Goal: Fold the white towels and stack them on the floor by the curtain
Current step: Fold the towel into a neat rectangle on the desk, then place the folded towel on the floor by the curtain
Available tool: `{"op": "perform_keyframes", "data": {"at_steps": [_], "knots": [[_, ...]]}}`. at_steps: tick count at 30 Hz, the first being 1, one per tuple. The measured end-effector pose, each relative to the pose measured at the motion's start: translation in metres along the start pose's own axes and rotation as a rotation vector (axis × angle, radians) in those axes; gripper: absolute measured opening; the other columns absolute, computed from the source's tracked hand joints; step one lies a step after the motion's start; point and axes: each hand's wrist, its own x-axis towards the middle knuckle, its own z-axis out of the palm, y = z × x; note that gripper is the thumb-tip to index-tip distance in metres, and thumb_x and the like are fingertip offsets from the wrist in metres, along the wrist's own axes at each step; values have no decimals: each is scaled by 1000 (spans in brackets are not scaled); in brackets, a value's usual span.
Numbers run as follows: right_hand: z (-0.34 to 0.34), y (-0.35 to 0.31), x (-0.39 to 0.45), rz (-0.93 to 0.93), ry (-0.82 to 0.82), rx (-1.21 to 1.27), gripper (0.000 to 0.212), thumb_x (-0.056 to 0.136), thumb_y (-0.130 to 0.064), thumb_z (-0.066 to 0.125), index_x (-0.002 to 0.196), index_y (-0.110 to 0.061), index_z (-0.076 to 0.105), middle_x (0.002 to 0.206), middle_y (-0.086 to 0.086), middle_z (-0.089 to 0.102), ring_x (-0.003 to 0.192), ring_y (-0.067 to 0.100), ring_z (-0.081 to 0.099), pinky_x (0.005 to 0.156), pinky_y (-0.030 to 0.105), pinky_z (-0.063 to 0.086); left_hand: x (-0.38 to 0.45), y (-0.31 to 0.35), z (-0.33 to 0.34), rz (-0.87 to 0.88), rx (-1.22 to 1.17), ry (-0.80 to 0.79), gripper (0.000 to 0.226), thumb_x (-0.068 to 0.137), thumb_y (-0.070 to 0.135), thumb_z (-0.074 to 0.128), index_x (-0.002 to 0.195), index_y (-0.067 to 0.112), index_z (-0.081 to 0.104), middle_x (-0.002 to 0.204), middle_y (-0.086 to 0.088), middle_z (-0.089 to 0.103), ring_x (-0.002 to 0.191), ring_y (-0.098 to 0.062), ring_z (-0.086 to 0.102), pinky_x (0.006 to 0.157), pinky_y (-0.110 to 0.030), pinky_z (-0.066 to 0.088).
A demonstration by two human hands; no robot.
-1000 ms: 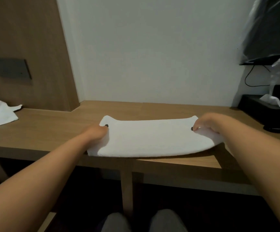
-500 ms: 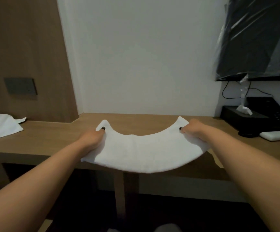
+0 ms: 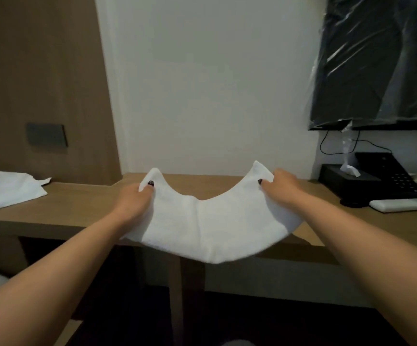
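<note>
Head view: wooden desk [image 3: 77, 211] against white wall [image 3: 214, 83]

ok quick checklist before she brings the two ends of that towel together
1. Left hand grips the left end of the folded towel: ok.
2. Right hand grips the right end: ok.
3. Both raised corners at about the same height: ok.
4. Middle sags in an even curve with a crease near the centre: ok.
5. Layers lined up along the edges: cannot tell, the underside is hidden.
6. Desk bare beneath the towel; second towel and remote lie well to the sides: ok.
</note>
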Motion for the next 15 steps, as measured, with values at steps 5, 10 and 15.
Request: {"op": "perform_keyframes", "data": {"at_steps": [5, 10, 15], "knots": [[12, -8, 41, -4, 28, 35, 32, 97, -36, 50, 108, -7, 49, 118, 16, 57, 93, 30, 50, 73, 32, 35, 36, 13, 3, 2, -34, 13, 33, 100, 28, 45, 72, 14, 55, 70, -5, 55, 60, -19, 49, 53, -29, 33], [41, -16, 96, 17, 46, 34, 34, 97, -36, 50, 109, -5, 50, 120, 20, 57, 101, 34, 54, 74, 32, 35, 87, 6, 17, -54, -17, 4, 35, 98, 34, 45, 79, 9, 59, 78, -11, 59, 70, -29, 55, 65, -34, 40], [70, -32, 156, 36, 17, 36, 39, 98, -36, 49, 116, -2, 52, 121, 19, 57, 109, 37, 54, 76, 32, 36, 160, -8, 25, -75, 56, 37, 37, 98, 35, 47, 75, 8, 59, 89, -18, 64, 88, -39, 62, 71, -38, 43]]}}
